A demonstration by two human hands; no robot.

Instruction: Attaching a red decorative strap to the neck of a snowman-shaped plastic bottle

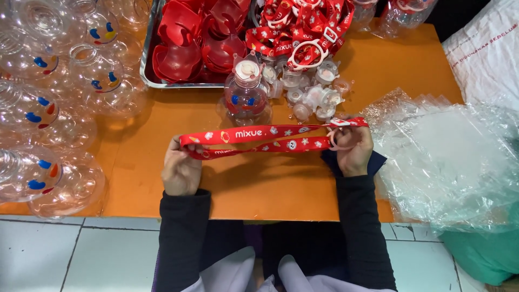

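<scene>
Above the orange table (162, 130), a red strap (259, 139) stretches flat from side to side between both hands. The left hand (181, 170) pinches its left end. The right hand (352, 148) grips the other end, by a white ring (338, 141).
</scene>
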